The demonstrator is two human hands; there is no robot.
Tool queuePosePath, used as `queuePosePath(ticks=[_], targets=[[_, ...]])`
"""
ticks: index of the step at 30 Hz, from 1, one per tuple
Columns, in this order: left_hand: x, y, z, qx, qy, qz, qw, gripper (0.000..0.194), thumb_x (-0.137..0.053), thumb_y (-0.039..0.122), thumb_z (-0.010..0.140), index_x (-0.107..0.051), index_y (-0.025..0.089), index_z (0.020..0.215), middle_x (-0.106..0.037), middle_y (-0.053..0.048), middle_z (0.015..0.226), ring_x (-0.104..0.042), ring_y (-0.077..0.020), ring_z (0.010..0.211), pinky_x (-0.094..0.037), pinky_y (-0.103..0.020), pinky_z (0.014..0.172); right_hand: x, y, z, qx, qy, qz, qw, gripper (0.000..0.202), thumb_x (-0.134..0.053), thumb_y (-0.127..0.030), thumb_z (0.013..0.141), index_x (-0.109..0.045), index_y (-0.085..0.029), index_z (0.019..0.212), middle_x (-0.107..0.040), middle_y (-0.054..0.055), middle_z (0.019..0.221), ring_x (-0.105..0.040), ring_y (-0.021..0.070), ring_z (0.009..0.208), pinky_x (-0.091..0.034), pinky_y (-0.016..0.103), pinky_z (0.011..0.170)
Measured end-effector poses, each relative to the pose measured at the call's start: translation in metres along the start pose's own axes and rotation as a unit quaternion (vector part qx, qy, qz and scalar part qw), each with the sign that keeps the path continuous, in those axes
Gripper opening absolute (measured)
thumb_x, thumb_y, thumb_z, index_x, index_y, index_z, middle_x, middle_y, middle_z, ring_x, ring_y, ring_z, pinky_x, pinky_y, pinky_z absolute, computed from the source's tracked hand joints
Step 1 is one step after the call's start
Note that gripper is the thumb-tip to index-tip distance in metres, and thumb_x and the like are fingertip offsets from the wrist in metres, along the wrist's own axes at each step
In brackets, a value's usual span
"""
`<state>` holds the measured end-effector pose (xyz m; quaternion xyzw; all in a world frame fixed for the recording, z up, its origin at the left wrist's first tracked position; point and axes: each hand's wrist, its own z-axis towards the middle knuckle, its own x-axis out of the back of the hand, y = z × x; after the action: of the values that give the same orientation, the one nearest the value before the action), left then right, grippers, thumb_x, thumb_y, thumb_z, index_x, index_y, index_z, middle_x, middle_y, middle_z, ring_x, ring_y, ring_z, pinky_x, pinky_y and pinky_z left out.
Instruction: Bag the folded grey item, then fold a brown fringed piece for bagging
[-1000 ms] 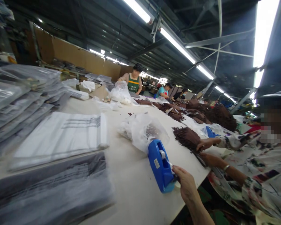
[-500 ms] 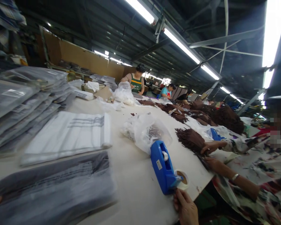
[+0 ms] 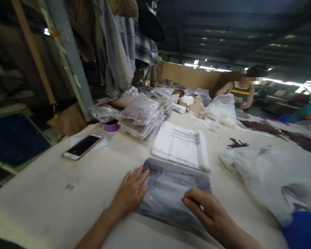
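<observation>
Change: swung left since half a second ago; blue tape dispenser [image 3: 303,230] now only a corner at the right, both hands off it and down on the grey packet.
Phone [image 3: 82,146]: flat near the left edge of the tabletop [image 3: 36,193], well apart from the hands.
Purple tape roll [image 3: 111,126]: beyond the phone, just beside the stack of bagged goods [image 3: 145,114].
Left hand [image 3: 131,192]: flat, fingers spread, no grip closed; pressing the packet's left end.
Grey bagged packet [image 3: 171,193]: at the near edge, between the two hands, long axis running left to right.
White folded packet [image 3: 181,145]: just behind the grey one.
Right hand [image 3: 209,211]: fingers curled loosely, resting on the packet's near right part; closing on anything, cannot tell.
Nearer hand: neither, both touching.
Clear plastic bags [image 3: 269,173]: right, apart.
</observation>
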<state>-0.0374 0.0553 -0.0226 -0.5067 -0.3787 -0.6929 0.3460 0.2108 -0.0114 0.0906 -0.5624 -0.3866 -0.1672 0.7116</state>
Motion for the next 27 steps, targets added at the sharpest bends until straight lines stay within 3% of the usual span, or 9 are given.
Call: queuePosePath(ticks=[2, 5, 12, 16, 19, 21, 23, 25, 27], targets=[[0.0, 0.002, -0.003, -0.003, 0.015, -0.015, 1.0, 0.046, -0.038, 0.031, 0.09, -0.033, 0.023, 0.134, -0.034, -0.01, 0.14, -0.033, -0.0213, 0.128, -0.032, -0.048, 0.102, -0.003, -0.012, 0.047, 0.033, -0.069, -0.036, 0.996, 0.028, -0.041, -0.03, 0.088, -0.054, -0.019, 0.066, -0.051, -0.004, 0.06, -0.046, 0.0095, 0.055, -0.035, 0.02, 0.054], [0.0, 0.002, -0.006, -0.008, 0.029, -0.027, 0.999, 0.047, -0.039, 0.029, 0.089, -0.032, 0.021, 0.135, -0.035, -0.011, 0.14, -0.033, -0.022, 0.128, -0.032, -0.048, 0.102, -0.019, -0.011, 0.096, 0.055, -0.144, -0.116, 0.981, 0.024, -0.045, -0.023, 0.085, -0.058, -0.018, 0.066, -0.053, -0.005, 0.059, -0.046, 0.0085, 0.054, -0.033, 0.019, 0.053], [-0.002, 0.003, -0.005, 0.004, 0.016, -0.022, 1.0, 0.051, -0.037, 0.032, 0.089, -0.028, 0.019, 0.137, -0.031, -0.01, 0.142, -0.03, -0.022, 0.13, -0.03, -0.046, 0.105, -0.059, 0.003, 0.143, -0.009, -0.171, -0.238, 0.956, 0.014, -0.062, -0.02, 0.068, -0.064, -0.02, 0.054, -0.056, -0.001, 0.05, -0.051, 0.0133, 0.052, -0.029, 0.023, 0.046], [-0.006, 0.002, -0.005, 0.002, 0.021, -0.016, 1.0, 0.052, -0.038, 0.03, 0.087, -0.028, 0.02, 0.137, -0.032, -0.01, 0.142, -0.03, -0.0224, 0.13, -0.029, -0.045, 0.105, -0.059, 0.004, 0.149, -0.082, -0.143, -0.279, 0.946, 0.014, -0.072, -0.032, 0.057, -0.064, -0.02, 0.054, -0.06, 0.002, 0.053, -0.057, 0.0181, 0.055, -0.031, 0.023, 0.045], [-0.005, 0.001, -0.005, -0.003, 0.016, -0.012, 1.0, 0.051, -0.037, 0.03, 0.088, -0.028, 0.02, 0.137, -0.031, -0.01, 0.142, -0.029, -0.0224, 0.13, -0.029, -0.045, 0.105, -0.043, 0.014, 0.146, -0.138, -0.096, -0.299, 0.939, 0.034, -0.074, -0.047, 0.052, -0.066, -0.017, 0.065, -0.064, 0.008, 0.063, -0.061, 0.0239, 0.062, -0.036, 0.026, 0.047], [-0.004, 0.001, -0.004, -0.004, 0.013, -0.011, 1.0, 0.05, -0.036, 0.029, 0.088, -0.029, 0.02, 0.137, -0.031, -0.01, 0.142, -0.029, -0.0223, 0.13, -0.03, -0.046, 0.105, -0.031, 0.019, 0.138, -0.16, -0.072, -0.3, 0.938, 0.036, -0.07, -0.049, 0.058, -0.065, -0.015, 0.069, -0.065, 0.009, 0.063, -0.061, 0.0243, 0.06, -0.038, 0.028, 0.048], [-0.003, 0.001, -0.004, -0.003, 0.014, -0.01, 1.0, 0.049, -0.035, 0.029, 0.089, -0.03, 0.019, 0.136, -0.031, -0.011, 0.142, -0.029, -0.0223, 0.13, -0.03, -0.047, 0.105, -0.026, 0.018, 0.121, -0.16, -0.042, -0.298, 0.94, 0.025, -0.061, -0.039, 0.072, -0.064, -0.015, 0.076, -0.066, 0.008, 0.069, -0.062, 0.0227, 0.065, -0.043, 0.029, 0.053], [-0.004, 0.0, -0.004, -0.003, 0.017, -0.005, 1.0, 0.048, -0.033, 0.026, 0.089, -0.03, 0.019, 0.136, -0.032, -0.01, 0.142, -0.03, -0.0217, 0.13, -0.031, -0.047, 0.104, -0.037, 0.015, 0.098, -0.095, 0.015, -0.296, 0.95, 0.018, -0.049, -0.026, 0.083, -0.062, -0.015, 0.09, -0.067, 0.009, 0.086, -0.062, 0.0211, 0.08, -0.047, 0.03, 0.068], [-0.006, 0.0, -0.004, -0.009, 0.023, 0.005, 1.0, 0.048, -0.032, 0.022, 0.088, -0.03, 0.019, 0.136, -0.033, -0.009, 0.141, -0.031, -0.0206, 0.129, -0.033, -0.046, 0.103, -0.063, 0.017, 0.072, 0.093, 0.103, -0.291, 0.946, 0.025, -0.042, -0.025, 0.087, -0.058, -0.015, 0.104, -0.065, 0.011, 0.103, -0.06, 0.0213, 0.095, -0.047, 0.033, 0.079]])
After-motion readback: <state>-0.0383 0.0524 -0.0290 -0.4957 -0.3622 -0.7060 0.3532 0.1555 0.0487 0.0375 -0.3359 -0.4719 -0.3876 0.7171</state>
